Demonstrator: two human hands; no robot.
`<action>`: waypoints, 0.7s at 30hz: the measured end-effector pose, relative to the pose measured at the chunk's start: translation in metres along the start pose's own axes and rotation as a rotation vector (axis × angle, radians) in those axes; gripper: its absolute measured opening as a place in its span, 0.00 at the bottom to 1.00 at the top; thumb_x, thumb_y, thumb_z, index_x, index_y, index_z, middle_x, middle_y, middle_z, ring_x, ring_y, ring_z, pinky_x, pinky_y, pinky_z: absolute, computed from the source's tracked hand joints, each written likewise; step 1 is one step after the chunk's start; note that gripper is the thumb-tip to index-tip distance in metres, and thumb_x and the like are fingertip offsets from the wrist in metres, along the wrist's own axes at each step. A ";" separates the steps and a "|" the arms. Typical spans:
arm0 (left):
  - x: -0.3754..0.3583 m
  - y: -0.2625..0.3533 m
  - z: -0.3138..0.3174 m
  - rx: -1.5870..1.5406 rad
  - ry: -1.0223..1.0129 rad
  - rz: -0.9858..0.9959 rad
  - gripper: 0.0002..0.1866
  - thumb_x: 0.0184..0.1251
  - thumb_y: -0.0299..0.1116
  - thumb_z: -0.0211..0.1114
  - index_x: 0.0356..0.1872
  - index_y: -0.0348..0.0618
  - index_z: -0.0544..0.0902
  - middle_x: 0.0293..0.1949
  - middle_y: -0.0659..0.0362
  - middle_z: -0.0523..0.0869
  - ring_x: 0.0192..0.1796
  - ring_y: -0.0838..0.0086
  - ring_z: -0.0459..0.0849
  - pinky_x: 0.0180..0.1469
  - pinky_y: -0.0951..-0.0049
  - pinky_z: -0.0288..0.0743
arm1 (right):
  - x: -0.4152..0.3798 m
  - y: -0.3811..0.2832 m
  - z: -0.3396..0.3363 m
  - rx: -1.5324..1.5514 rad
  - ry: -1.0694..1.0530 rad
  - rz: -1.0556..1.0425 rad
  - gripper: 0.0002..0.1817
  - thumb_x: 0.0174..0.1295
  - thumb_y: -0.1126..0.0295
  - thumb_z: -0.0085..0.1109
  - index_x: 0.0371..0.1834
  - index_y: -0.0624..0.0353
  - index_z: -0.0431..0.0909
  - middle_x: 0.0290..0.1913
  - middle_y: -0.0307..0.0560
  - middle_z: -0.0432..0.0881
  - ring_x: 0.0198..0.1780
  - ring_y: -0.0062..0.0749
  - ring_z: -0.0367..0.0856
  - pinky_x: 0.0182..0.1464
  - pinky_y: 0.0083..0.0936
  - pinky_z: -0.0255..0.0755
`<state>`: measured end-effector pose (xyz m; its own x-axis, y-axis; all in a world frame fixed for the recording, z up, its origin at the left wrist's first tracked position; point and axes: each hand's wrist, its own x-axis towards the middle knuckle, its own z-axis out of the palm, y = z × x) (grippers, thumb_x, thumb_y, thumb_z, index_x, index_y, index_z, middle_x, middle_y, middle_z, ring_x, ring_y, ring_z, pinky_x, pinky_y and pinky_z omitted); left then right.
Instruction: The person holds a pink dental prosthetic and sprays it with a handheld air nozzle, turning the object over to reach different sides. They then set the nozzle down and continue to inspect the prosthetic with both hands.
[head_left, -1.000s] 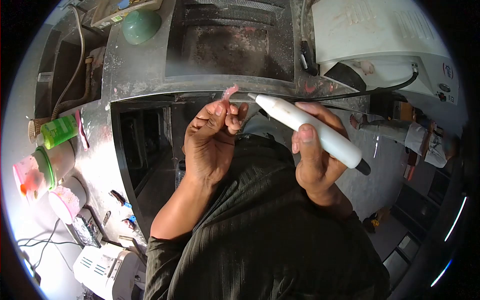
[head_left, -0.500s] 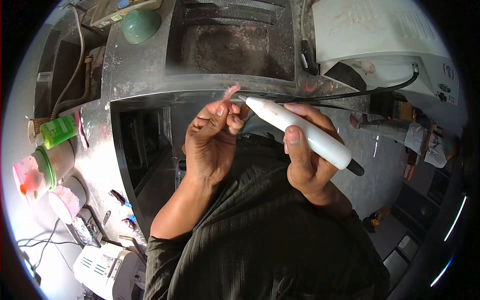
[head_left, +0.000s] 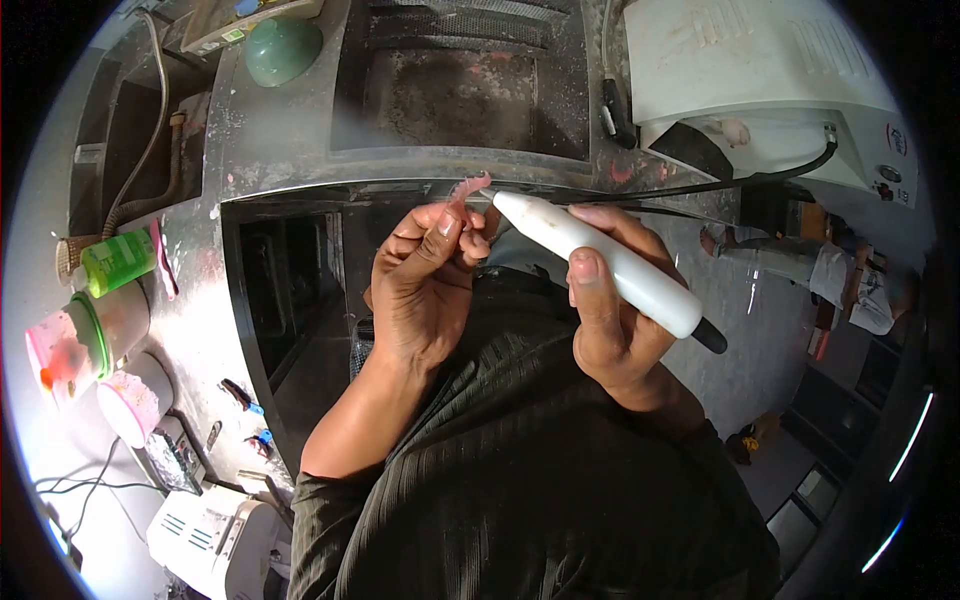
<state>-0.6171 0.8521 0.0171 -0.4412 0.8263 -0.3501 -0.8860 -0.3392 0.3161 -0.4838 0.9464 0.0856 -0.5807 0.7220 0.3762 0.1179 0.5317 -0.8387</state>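
Observation:
My left hand (head_left: pixel 428 275) pinches a small, thin, curved pink denture piece (head_left: pixel 468 188) between thumb and fingers, its jagged edge sticking up past the fingertips. Wrapped in my right hand (head_left: pixel 622 330) is a white handpiece (head_left: pixel 590 258), a thick tapered barrel with a narrow grey tip and a black end. The tip points left and lies close beside the pink piece. Both hands are held in front of my body, near the front edge of the dark bench (head_left: pixel 275 150).
A recessed dusty tray (head_left: pixel 455 105) lies beyond the hands. At back right stands a white machine (head_left: pixel 745 65) with a black hose (head_left: pixel 735 184). A green bowl (head_left: pixel 283 52), green bottle (head_left: pixel 118 262), and tubs (head_left: pixel 125 320) sit left. Another person (head_left: pixel 800 262) is at right.
The pink denture piece has turned in my left fingers, its upper end now leaning right toward the handpiece tip. My right hand has hardly moved.

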 end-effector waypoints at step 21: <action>-0.004 0.000 0.002 0.063 0.013 0.013 0.06 0.72 0.27 0.62 0.41 0.35 0.83 0.36 0.53 0.87 0.36 0.72 0.85 0.59 0.64 0.77 | -0.006 -0.001 -0.002 -0.028 -0.022 -0.029 0.13 0.65 0.76 0.63 0.47 0.76 0.77 0.42 0.58 0.85 0.39 0.37 0.87 0.38 0.25 0.81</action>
<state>-0.6150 0.8492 0.0202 -0.4549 0.8157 -0.3573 -0.8696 -0.3204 0.3757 -0.4793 0.9425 0.0847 -0.6017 0.6963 0.3913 0.1230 0.5648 -0.8160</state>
